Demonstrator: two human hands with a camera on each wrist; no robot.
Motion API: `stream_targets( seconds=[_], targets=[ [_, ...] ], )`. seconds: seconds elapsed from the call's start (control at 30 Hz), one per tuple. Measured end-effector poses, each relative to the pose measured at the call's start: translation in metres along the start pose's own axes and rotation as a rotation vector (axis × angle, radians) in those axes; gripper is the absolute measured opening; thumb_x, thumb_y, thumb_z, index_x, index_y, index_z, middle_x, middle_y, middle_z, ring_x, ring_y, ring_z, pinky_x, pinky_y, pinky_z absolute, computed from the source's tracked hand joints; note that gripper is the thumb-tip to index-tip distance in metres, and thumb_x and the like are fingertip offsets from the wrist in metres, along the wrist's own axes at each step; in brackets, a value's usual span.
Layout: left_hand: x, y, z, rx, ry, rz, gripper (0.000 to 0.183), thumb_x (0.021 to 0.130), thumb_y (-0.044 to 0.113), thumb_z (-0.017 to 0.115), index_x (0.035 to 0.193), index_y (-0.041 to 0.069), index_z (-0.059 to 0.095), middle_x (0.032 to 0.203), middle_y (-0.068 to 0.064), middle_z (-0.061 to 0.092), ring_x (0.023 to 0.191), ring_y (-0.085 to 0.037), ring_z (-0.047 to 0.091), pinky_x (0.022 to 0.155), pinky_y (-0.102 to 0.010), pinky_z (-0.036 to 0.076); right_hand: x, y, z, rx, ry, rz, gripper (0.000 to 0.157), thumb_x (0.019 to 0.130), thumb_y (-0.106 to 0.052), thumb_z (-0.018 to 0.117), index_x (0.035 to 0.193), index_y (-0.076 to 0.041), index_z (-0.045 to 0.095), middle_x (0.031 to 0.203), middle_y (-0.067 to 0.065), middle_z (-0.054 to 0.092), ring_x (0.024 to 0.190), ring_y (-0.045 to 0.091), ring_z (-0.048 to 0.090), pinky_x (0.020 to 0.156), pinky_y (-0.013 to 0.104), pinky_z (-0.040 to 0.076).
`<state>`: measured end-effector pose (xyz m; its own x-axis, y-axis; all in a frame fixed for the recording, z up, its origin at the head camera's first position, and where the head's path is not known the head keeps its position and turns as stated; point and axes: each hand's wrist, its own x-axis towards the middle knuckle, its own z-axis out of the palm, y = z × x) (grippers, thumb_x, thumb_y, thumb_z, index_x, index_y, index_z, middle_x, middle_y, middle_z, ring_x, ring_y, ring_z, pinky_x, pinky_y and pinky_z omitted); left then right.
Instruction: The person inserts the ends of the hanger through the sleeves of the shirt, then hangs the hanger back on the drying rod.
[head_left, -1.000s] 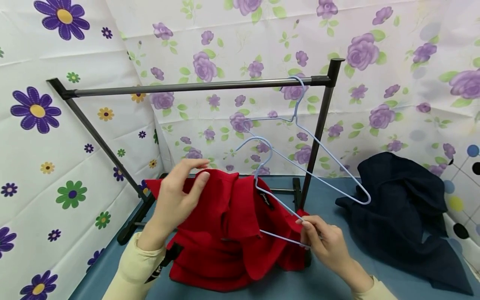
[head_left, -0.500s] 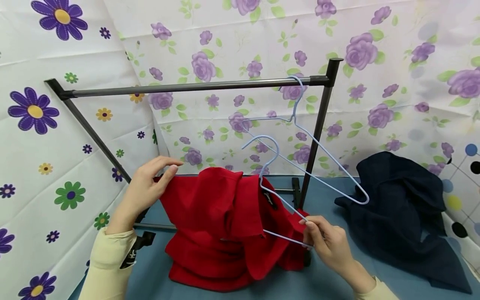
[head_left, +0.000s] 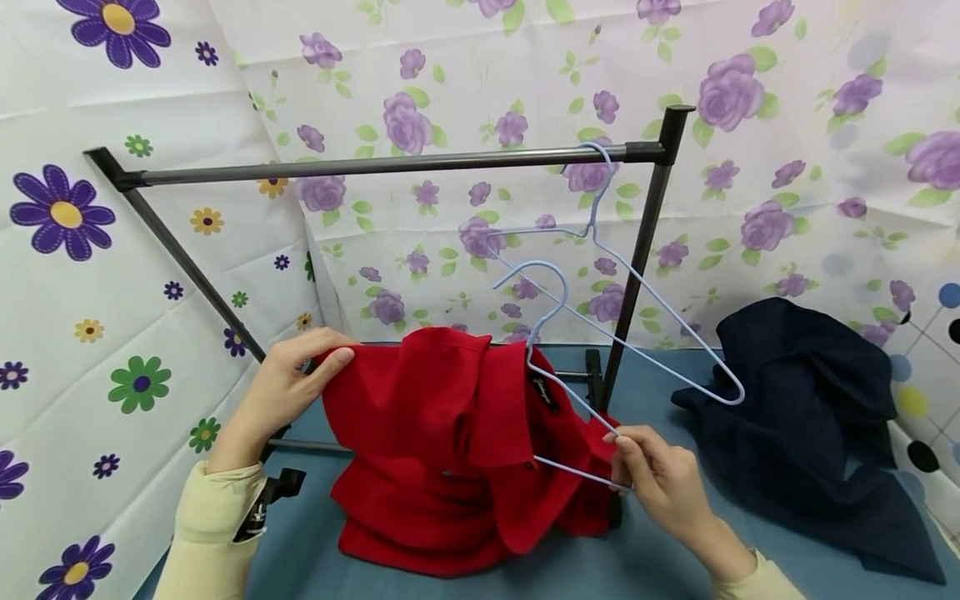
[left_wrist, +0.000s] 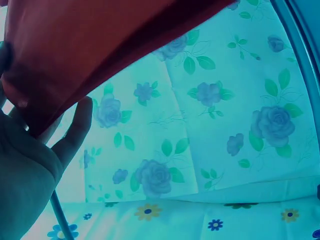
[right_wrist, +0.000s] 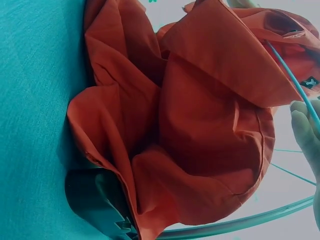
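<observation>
Item, left hand (head_left: 292, 379): before the left post of the rack (head_left: 390, 164). Fingers clamped on the shirt's edge, a corner pinch; I judge a tug could slip it and let that side sag.

Item, shirt (head_left: 427, 400): red, bunched on the counter (head_left: 645, 571) below the rack's bar. Loose folds could catch the hanger's hidden end.

Item, hanger (head_left: 550, 312): below the rack's bar, partly inside the shirt; hook free, pointing left. Held near one corner, it could pivot and twist.

Item, spare hanger (head_left: 593, 215): on the rack's bar, near its right end. Lined up behind the held hook; I cannot tell the gap, so tangling is possible.

Item, right hand (head_left: 663, 475): before the rack's right post. Fingers clamped on the hanger's wire; pushing too hard could bend it.

Item, navy cloth (head_left: 810, 417): right of the rack.
</observation>
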<state>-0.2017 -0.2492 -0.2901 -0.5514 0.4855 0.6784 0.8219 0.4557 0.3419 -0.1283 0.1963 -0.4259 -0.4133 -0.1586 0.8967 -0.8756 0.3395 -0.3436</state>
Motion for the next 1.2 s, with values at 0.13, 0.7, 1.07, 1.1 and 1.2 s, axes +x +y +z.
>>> stream_targets(
  seconds=[0.13, 0.7, 1.07, 1.1, 1.2],
  targets=[
    [0.005, 0.002, 0.000, -0.008, 0.023, 0.072, 0.019, 0.095, -0.001, 0.066, 0.101, 0.013, 0.077, 0.098, 0.002, 0.071, 0.089, -0.010, 0.062, 0.081, -0.019, 0.047, 0.002, 0.000, -0.001, 0.005, 0.006, -0.007, 0.024, 0.106, -0.015, 0.052, 0.098, 0.003, 0.066, 0.063, -0.004, 0.057, 0.048, 0.001, 0.047, 0.045, 0.011, 0.040],
    [0.015, 0.035, 0.019, 0.091, -0.028, 0.147, 0.018, 0.095, 0.009, 0.069, 0.112, 0.011, 0.076, 0.103, -0.001, 0.075, 0.090, -0.014, 0.069, 0.084, -0.016, 0.050, 0.003, -0.003, 0.001, 0.014, -0.012, 0.000, 0.025, 0.106, -0.019, 0.052, 0.100, 0.001, 0.066, 0.065, -0.004, 0.056, 0.051, -0.001, 0.046, 0.046, 0.011, 0.041],
    [0.011, 0.049, 0.023, 0.264, -0.022, 0.178, 0.046, 0.102, 0.050, 0.052, 0.115, 0.013, 0.075, 0.104, 0.000, 0.076, 0.085, -0.014, 0.073, 0.069, -0.033, 0.057, 0.002, -0.003, -0.001, -0.005, -0.018, 0.017, 0.022, 0.106, -0.016, 0.053, 0.100, 0.000, 0.066, 0.064, -0.004, 0.054, 0.051, -0.001, 0.045, 0.045, 0.011, 0.039],
    [0.011, 0.050, 0.023, 0.277, -0.021, 0.179, 0.048, 0.102, 0.052, 0.051, 0.115, 0.013, 0.075, 0.103, 0.000, 0.076, 0.083, -0.014, 0.073, 0.067, -0.032, 0.057, 0.002, -0.003, -0.002, -0.004, -0.018, 0.017, 0.022, 0.106, -0.016, 0.053, 0.100, 0.000, 0.066, 0.064, -0.004, 0.054, 0.051, -0.001, 0.045, 0.045, 0.011, 0.039],
    [0.011, 0.052, 0.024, 0.293, -0.020, 0.177, 0.052, 0.101, 0.056, 0.049, 0.113, 0.013, 0.075, 0.099, 0.000, 0.076, 0.075, -0.012, 0.071, 0.060, -0.028, 0.054, 0.003, -0.002, -0.003, 0.004, -0.018, 0.012, 0.022, 0.106, -0.016, 0.053, 0.100, 0.001, 0.066, 0.064, -0.004, 0.054, 0.051, -0.001, 0.045, 0.045, 0.011, 0.040]
  ],
)
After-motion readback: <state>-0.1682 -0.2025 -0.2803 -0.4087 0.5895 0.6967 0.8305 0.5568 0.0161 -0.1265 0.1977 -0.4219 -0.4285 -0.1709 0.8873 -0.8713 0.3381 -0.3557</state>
